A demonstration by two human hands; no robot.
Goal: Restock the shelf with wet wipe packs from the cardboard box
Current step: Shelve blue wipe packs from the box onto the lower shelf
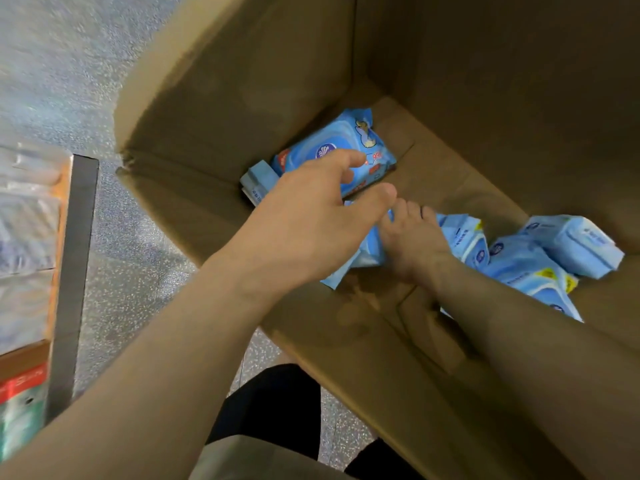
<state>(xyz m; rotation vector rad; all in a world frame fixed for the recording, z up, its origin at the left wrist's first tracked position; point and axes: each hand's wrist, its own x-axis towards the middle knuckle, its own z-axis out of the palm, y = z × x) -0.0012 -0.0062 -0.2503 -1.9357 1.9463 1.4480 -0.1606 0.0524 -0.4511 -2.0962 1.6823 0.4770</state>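
both bare arms are reaching down into a deep cardboard box (221,98) standing on a speckled grey floor (52,64). the left hand (304,216) is hovering above a blue wet wipe pack (349,143) lying flat near the box's far wall, its fingers (343,161) spread wide and lightly bent, holding nothing. the right hand (412,240) is lying lower, resting on another blue pack (367,251); whether its fingers are gripping it cannot be told, as the left hand is covering them. three more blue packs (533,261) are sitting jumbled just right of that wrist. at the left edge, a shelf (74,271) is carrying blurred packaged goods (27,237).
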